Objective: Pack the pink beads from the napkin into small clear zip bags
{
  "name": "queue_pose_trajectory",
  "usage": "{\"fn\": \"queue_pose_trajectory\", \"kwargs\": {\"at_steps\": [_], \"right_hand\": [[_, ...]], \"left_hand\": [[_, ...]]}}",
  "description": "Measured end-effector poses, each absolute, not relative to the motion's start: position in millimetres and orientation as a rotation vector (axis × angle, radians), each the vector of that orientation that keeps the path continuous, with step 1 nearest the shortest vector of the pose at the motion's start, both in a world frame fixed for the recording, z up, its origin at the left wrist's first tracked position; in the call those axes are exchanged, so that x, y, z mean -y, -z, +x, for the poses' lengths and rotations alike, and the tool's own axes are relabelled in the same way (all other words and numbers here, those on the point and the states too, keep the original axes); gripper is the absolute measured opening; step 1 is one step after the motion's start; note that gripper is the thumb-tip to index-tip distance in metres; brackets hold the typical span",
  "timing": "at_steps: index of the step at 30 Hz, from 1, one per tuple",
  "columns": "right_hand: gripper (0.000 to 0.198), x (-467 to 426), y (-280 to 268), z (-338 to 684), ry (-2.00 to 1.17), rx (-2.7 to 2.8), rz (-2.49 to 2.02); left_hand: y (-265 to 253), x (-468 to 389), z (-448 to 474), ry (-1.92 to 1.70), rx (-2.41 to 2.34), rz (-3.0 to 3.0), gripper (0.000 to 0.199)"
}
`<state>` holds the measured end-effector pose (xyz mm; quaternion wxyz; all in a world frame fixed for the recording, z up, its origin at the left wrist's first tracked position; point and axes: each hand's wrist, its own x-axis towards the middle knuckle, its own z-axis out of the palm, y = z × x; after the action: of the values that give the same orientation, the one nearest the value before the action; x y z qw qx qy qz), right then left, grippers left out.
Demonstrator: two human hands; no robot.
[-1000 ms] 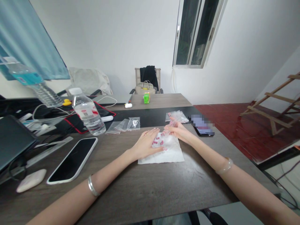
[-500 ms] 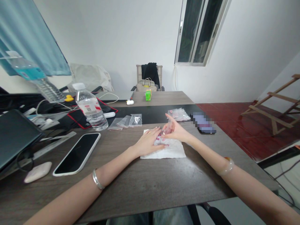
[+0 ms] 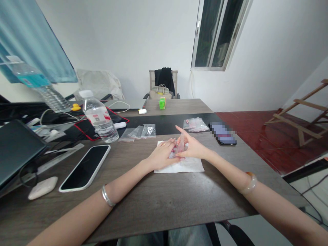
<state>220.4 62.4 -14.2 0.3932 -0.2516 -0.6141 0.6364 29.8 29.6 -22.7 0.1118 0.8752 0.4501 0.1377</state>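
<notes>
Clear bag [image 3: 181, 143] in right hand [image 3: 192, 146], long axis near upright in view.

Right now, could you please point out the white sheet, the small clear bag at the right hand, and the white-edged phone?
White sheet [image 3: 190, 165]: head view, bare near part.
Small clear bag [image 3: 181, 143]: head view, middle.
White-edged phone [image 3: 85, 168]: head view, dark screen.

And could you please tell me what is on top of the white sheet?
A few small reddish pieces show on the white sheet, between the left hand and the right hand, which holds a clear plastic bag. Whatever the hands cover cannot be seen.
</notes>
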Motion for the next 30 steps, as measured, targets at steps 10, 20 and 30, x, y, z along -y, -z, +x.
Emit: {"fn": "queue_pose_trajectory", "kwargs": {"at_steps": [10,20,30], "right_hand": [[0.107,-61.9,14.8,219.3,-1.233,1.917,-0.649],[0.109,-70.5,20.7,214.3,-1.302,1.732,-0.707],[0.078,-81.4,25.2,215.6,-1.394,1.53,-0.766]], "left_hand": [[16.8,-27.3,31.2,-0.374,-1.325,2.554,0.064],[20.5,-29.5,29.7,-0.653,-1.305,2.473,0.052],[23.6,-32.6,28.3,-1.235,-1.325,2.125,0.02]]}}
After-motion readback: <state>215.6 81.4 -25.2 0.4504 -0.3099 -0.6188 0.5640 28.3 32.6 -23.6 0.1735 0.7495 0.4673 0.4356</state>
